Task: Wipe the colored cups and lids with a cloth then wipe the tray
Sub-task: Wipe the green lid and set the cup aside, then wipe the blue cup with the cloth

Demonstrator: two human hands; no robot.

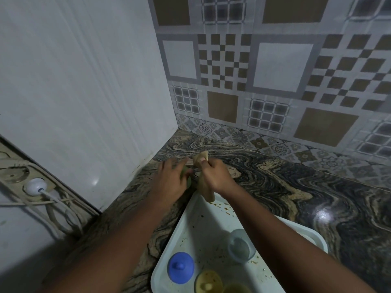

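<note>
My right hand (213,174) clenches the cloth (207,193) against a green piece (186,173) my left hand (169,180) grasps, held past the tray (207,225), I judge, for wiping room.

Blue lid (181,267), pale tray (211,227), beige cloth (206,190), swirled black-tan counter (296,187), checkered tiles (275,60)

- Tray (211,225): far half open; blue lid (180,267), yellow lid (208,282) and cup (240,245) crowd the near end.
- Counter (317,187): bare stretch right of tray, open up to the tiled wall (275,70).
- Left wall (84,102): closes the corner just beside the tray.
</note>
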